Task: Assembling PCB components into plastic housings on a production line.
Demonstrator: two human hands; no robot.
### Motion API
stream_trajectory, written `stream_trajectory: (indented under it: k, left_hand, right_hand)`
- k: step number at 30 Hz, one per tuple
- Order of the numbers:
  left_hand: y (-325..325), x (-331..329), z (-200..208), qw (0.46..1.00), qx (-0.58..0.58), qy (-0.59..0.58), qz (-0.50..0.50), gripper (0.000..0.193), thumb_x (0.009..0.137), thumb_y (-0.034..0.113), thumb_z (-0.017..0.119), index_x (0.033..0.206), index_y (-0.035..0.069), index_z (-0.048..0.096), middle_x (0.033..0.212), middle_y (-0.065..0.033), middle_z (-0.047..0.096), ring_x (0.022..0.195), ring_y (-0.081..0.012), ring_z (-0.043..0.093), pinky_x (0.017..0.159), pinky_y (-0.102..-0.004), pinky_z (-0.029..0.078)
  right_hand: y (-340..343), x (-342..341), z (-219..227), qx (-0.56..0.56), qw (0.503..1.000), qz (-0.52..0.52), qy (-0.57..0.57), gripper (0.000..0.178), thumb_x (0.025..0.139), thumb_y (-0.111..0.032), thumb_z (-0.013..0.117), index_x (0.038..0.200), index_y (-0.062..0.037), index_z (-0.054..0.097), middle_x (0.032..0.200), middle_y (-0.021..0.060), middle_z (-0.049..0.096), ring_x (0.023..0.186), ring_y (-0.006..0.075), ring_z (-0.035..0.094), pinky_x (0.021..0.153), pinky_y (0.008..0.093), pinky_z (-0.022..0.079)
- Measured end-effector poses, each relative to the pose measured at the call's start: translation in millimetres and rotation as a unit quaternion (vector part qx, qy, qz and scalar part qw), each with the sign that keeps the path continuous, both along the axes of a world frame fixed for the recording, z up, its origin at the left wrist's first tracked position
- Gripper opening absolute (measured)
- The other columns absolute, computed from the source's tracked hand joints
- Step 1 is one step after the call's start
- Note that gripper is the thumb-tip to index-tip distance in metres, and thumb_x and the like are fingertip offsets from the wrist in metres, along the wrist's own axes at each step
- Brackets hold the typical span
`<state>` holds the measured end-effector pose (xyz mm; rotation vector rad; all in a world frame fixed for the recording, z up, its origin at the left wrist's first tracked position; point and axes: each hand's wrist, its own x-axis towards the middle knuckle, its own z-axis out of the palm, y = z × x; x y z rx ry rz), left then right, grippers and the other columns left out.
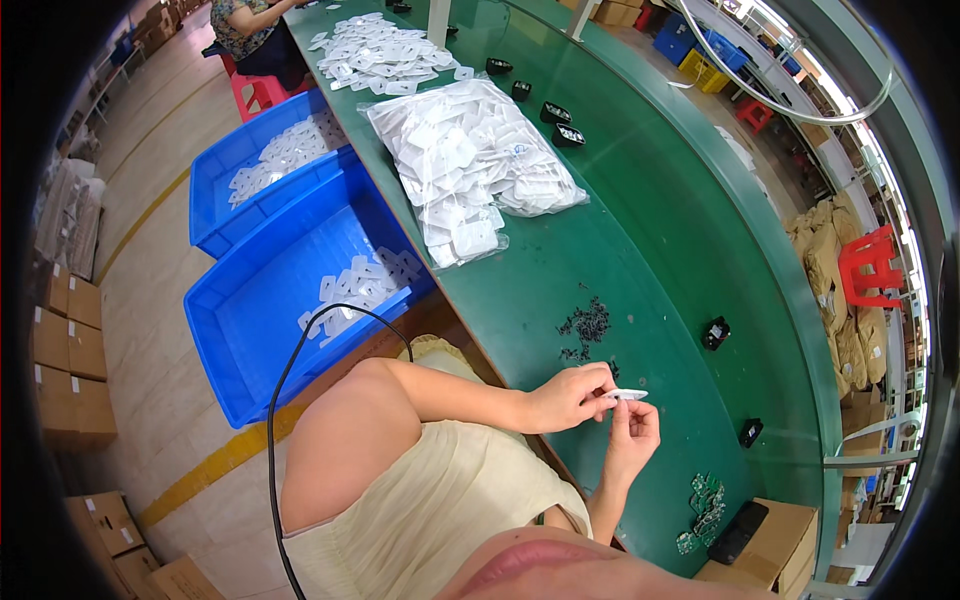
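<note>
My left hand [570,398] and my right hand [633,438] meet above the green table [540,270], close to its near edge. Between their fingertips is a small, flat white plastic piece [630,395], pinched from both sides. Fingers hide part of it, and any smaller part on it is too tiny to make out. Just beyond my left hand lies a loose pile of small black parts [585,325]. To the right of my hands, small green circuit boards [705,510] lie in a cluster.
A clear bag of white pieces [470,165] lies on the table, with a loose heap [380,55] behind it. Blue bins [240,330] with white pieces stand at left. Black housings [715,333] dot the lane beyond. A cardboard box [770,550] is at right. Another person [250,30] sits far off.
</note>
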<state>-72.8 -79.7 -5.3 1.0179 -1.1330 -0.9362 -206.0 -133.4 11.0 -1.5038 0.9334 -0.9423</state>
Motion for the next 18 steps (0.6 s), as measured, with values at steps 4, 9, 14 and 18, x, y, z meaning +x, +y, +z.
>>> stream_trajectory:
  k: [4, 9, 14, 18]
  left_hand:
    - [1, 0, 0, 0.999, -0.024, -0.015, 0.015, 0.008, 0.084, 0.003, 0.053, 0.084, -0.003, 0.049, 0.086, -0.0072, 0.046, 0.066, -0.0123, 0.055, 0.058, -0.0234, 0.047]
    - [1, 2, 2, 0.999, -0.025, -0.023, 0.025, 0.007, 0.083, 0.003, 0.054, 0.081, -0.002, 0.05, 0.081, -0.0065, 0.047, 0.062, -0.0117, 0.055, 0.054, -0.0235, 0.046]
    - [1, 4, 3, 0.998, -0.039, -0.036, 0.027, 0.007, 0.082, 0.002, 0.054, 0.079, -0.002, 0.049, 0.079, -0.0066, 0.047, 0.061, -0.0112, 0.055, 0.052, -0.0237, 0.044]
    - [2, 7, 4, 0.998, -0.034, -0.051, 0.003, 0.008, 0.081, 0.003, 0.054, 0.079, -0.002, 0.048, 0.077, -0.0064, 0.048, 0.06, -0.0114, 0.056, 0.051, -0.0237, 0.044]
  right_hand:
    - [2, 3, -9, -0.036, 0.999, -0.022, -0.017, 0.01, 0.083, -0.007, 0.059, 0.079, -0.0037, 0.05, 0.066, -0.0032, 0.05, 0.052, 0.0005, 0.039, 0.044, 0.014, 0.029]
    - [7, 5, -9, -0.052, 0.998, -0.023, -0.015, 0.011, 0.083, -0.008, 0.06, 0.081, -0.0036, 0.05, 0.067, -0.0032, 0.049, 0.053, 0.0008, 0.039, 0.045, 0.0141, 0.03]
    - [9, 7, -2, -0.046, 0.998, -0.03, -0.02, 0.013, 0.081, -0.005, 0.062, 0.084, -0.0021, 0.05, 0.076, 0.0004, 0.051, 0.063, 0.0042, 0.046, 0.055, 0.0169, 0.038]
    - [4, 3, 17, -0.104, 0.992, -0.05, 0.046, 0.019, 0.077, -0.008, 0.066, 0.088, -0.0033, 0.052, 0.076, -0.0011, 0.051, 0.061, 0.0034, 0.044, 0.051, 0.0167, 0.035]
